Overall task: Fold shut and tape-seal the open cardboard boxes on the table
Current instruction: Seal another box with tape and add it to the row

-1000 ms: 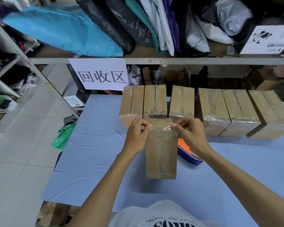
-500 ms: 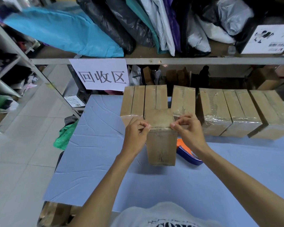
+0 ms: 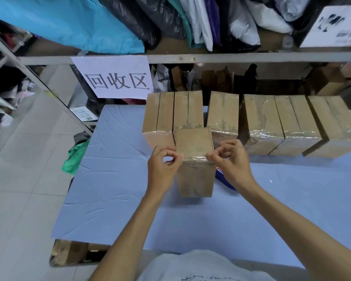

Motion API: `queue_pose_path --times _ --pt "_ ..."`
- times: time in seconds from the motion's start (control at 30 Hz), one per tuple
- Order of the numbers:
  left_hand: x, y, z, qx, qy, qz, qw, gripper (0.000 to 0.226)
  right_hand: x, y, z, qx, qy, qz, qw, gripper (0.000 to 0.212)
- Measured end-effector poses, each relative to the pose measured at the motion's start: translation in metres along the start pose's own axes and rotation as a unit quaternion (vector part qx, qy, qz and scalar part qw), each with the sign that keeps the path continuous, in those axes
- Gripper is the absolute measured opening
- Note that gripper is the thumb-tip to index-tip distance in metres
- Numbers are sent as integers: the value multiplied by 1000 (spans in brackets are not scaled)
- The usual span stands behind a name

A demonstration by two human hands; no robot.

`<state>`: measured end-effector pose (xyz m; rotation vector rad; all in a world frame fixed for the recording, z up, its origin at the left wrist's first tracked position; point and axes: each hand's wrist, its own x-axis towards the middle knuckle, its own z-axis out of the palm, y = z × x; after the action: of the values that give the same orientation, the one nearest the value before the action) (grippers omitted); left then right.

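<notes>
The tabletop (image 3: 114, 189), covered in blue sheet, has its left edge running from the far left corner down to the near left corner, with tiled floor (image 3: 24, 189) beyond it; the near edge lies just ahead of the person's torso. Bare tabletop lies left of the work and along the near side, also to the near right. The far side is occupied by a row of taped boxes (image 3: 259, 118) standing side by side, right up to the right border of the view. The cardboard box (image 3: 195, 175) under work stands upright at the tabletop's middle, just near of that row; whether it touches the row cannot be told. A blue and orange tape dispenser (image 3: 224, 179) lies just right of it, mostly hidden by the right wrist. Beyond the row, a shelf rail (image 3: 231, 56) carries a paper sign (image 3: 118, 78), and bagged goods (image 3: 69, 23) sit on the shelf above. A green bag (image 3: 75, 157) lies on the floor off the left edge. A clear tape strip (image 3: 195, 158) crosses the near top edge of the box. The left hand (image 3: 162, 165) pinches its left end between thumb and forefinger; the right hand (image 3: 229, 161) pinches its right end likewise, other fingers curled. Both forearms reach in from the near side.
</notes>
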<state>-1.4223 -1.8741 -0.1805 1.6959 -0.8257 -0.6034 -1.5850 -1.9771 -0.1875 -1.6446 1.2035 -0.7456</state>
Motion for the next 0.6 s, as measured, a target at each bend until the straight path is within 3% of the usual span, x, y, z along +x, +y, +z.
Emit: queue_pose_path --times 0.1,0.2,0.3,0.43,0.53,0.6 --pt "-1 2 1 -18 10 -30 999 15 -5 -6 0 5 10 -7 1000 17" --pt "-2 -1 -5 -54 16 -72 996 51 -8 -10 -3 42 -13 19 999 47" --pt "-7 0 -3 -46 23 -87 995 39 -11 -11 -4 47 -27 37 998 48" --pt "-8 3 4 -29 29 -113 993 31 -3 -11 -5 103 -103 116 983 45" --pt "-7 5 8 -19 17 -112 993 39 1 -11 -5 48 -90 118 988 38" --pt "-6 8 9 -15 13 -109 994 43 -1 -17 -1 -30 -75 97 992 48"
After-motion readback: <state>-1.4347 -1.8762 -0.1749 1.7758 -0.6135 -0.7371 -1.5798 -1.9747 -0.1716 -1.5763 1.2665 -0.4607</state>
